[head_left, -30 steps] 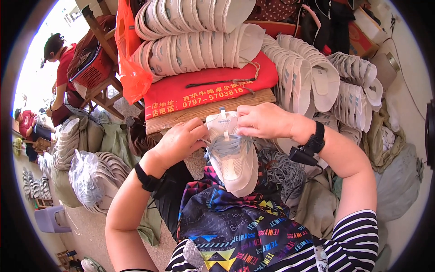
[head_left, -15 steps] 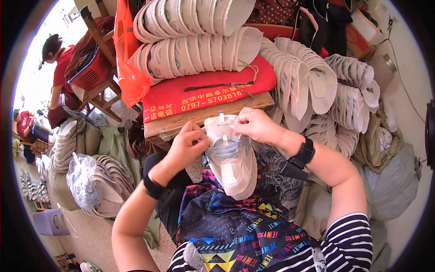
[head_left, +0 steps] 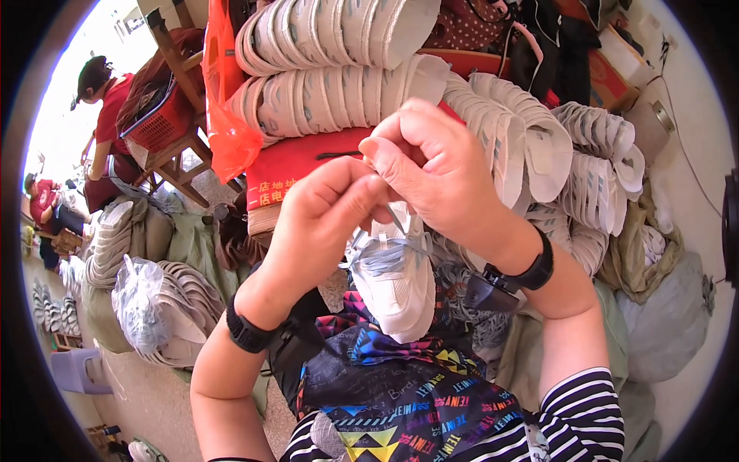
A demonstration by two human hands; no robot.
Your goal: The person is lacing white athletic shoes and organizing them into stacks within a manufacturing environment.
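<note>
White shoe [head_left: 392,296] sitting below, left hand [head_left: 325,209] and right hand [head_left: 433,169] now meeting above it, both pinching closed, contents hidden

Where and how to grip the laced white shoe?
Laced white shoe: probably pinch the rounded toe across its sides, from the apron side. The toe points that way, uncovered, while the left hand and right hand crowd the tongue end.

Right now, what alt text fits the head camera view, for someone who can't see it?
A person's left fingers and right fingers are close together over one end of a white shoe with grey-blue laces; anything held is unclear. Beyond are stacked pale shoe parts and a red cloth.
</note>
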